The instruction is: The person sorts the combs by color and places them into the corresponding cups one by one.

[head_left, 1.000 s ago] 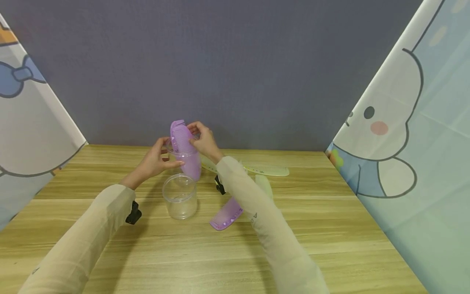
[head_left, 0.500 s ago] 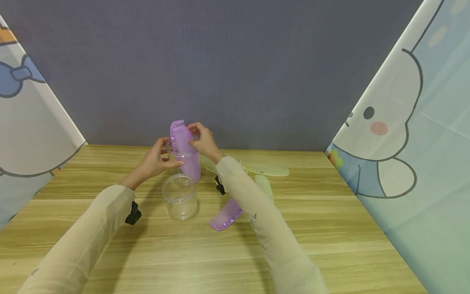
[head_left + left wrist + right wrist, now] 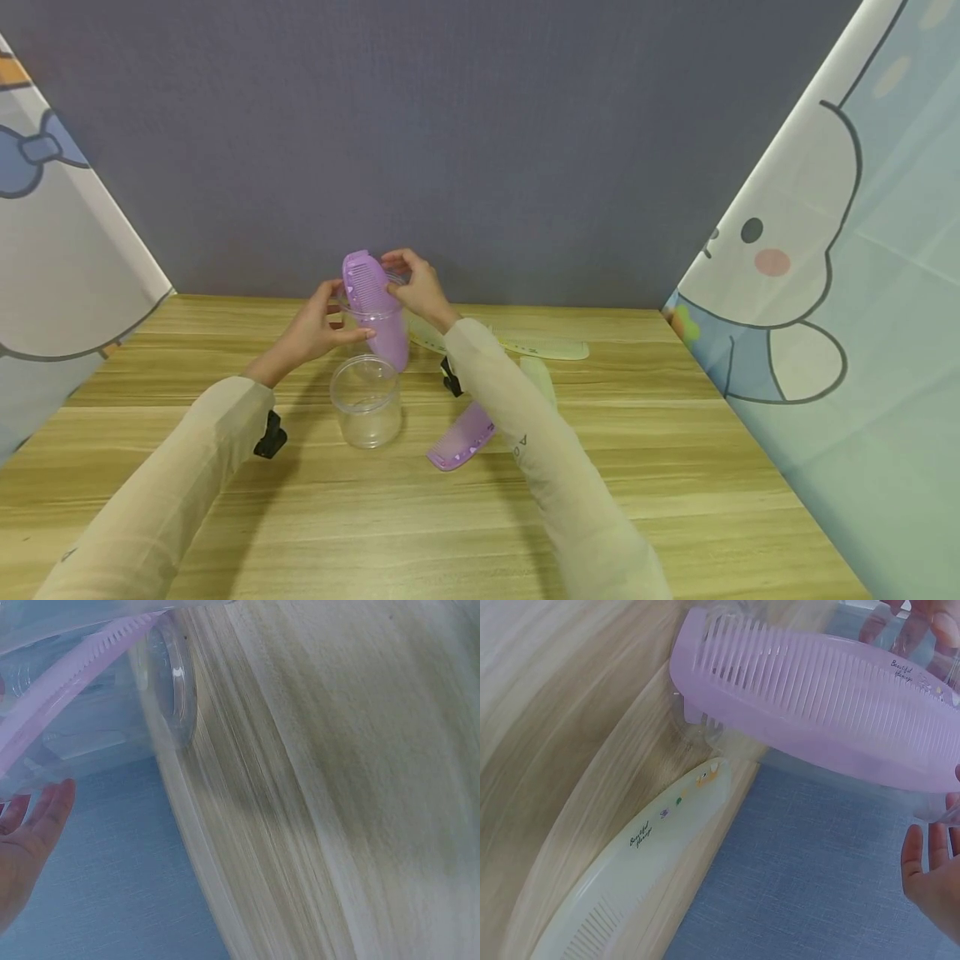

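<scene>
A lilac comb (image 3: pixel 371 287) stands tilted left in a clear plastic cup (image 3: pixel 378 315), its upper part above the rim. Behind its lower end, the right wrist view shows a second lilac end (image 3: pixel 694 711). My left hand (image 3: pixel 313 327) grips the cup from the left, thumb along the front and fingers round the back. At the comb's right edge and over the rim, my right hand (image 3: pixel 420 289) has its fingers spread loosely; in the right wrist view, visible fingers (image 3: pixel 913 851) stay apart from the comb. Whether its thumb touches the comb is hard to tell.
In front stands a second clear cup (image 3: pixel 367 408). A purple comb (image 3: pixel 461 437) and a pale green comb (image 3: pixel 538 375) lie partly under my right forearm. Farther back lie a pale yellow comb (image 3: pixel 551 347) and another pale comb (image 3: pixel 426 336). A grey wall (image 3: pixel 480 167) rises behind.
The lilac comb's top has tipped a little left and down, away from my right fingers. Both hands and the cup have hardly moved.
</scene>
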`<state>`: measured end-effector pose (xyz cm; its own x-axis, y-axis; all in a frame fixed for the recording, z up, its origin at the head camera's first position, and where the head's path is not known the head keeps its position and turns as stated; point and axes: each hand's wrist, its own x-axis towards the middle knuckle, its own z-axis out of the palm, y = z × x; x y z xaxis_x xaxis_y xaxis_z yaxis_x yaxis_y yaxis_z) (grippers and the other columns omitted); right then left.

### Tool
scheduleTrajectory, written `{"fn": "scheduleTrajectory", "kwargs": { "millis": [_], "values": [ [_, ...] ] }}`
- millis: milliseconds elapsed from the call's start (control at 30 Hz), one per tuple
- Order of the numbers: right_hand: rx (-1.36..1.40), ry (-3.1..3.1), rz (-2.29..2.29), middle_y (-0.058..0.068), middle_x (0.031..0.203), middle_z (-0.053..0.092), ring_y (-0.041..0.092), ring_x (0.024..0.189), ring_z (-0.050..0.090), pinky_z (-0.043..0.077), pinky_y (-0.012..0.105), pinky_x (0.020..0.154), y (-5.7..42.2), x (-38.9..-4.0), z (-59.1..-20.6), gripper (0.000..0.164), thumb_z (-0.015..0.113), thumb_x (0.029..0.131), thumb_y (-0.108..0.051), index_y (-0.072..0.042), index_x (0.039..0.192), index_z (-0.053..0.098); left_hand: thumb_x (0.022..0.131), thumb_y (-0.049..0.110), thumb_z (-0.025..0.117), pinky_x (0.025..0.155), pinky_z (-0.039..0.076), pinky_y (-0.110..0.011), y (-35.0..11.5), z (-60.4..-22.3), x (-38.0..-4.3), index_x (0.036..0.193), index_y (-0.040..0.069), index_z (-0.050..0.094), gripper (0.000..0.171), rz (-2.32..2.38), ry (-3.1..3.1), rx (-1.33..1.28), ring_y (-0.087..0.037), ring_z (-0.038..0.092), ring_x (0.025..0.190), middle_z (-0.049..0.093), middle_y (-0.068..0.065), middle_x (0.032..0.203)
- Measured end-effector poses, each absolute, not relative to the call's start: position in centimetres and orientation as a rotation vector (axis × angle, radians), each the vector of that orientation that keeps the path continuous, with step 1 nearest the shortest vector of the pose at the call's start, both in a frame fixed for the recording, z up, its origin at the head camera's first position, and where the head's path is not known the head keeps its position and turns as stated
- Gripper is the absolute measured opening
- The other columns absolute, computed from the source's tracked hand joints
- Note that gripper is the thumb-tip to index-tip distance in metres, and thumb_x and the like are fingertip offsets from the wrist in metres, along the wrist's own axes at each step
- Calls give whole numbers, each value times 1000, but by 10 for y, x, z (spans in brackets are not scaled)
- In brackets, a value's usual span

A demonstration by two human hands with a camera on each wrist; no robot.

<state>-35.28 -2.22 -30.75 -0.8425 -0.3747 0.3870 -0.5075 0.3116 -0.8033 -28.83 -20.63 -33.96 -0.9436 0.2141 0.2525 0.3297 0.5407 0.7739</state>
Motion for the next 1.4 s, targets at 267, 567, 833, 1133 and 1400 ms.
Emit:
{"fn": "scheduleTrajectory", "kwargs": {
  "millis": [267,567,833,1133,1400],
  "values": [
    [827,-2439,1594,12,115,60,25,106,54,48,36,95,-18,-352,-304,41,60,79,8,-3,118,53,74,26,76,92,46,-56,-208,-340,-290,140,-4,15,95,-1365,-2647,-461,-51,39,120,28,-28,139],
    [886,-2453,1570,13,116,60,25,106,55,47,39,97,-5,-349,-296,41,62,79,6,-3,118,52,74,27,76,93,45,-57,-208,-339,-288,141,-4,13,97,-1369,-2658,-456,-51,37,121,26,-29,140],
    [989,-2468,1513,14,114,60,27,104,55,49,37,92,10,-345,-296,38,64,81,2,1,117,52,74,27,76,94,45,-56,-208,-339,-287,141,-4,13,97,-1364,-2653,-452,-51,38,121,27,-28,139],
    [1039,-2489,1493,15,113,60,32,106,53,50,39,87,29,-339,-299,37,65,80,2,1,115,53,74,25,77,94,44,-55,-209,-338,-287,141,-4,14,97,-1377,-2649,-448,-51,38,121,27,-29,139],
    [1088,-2576,1475,13,114,60,29,106,53,48,39,87,47,-331,-315,37,65,81,-1,0,116,53,73,25,77,95,44,-56,-209,-338,-287,140,-5,14,97,-1375,-2654,-444,-51,37,121,27,-29,139]
  ]
}}
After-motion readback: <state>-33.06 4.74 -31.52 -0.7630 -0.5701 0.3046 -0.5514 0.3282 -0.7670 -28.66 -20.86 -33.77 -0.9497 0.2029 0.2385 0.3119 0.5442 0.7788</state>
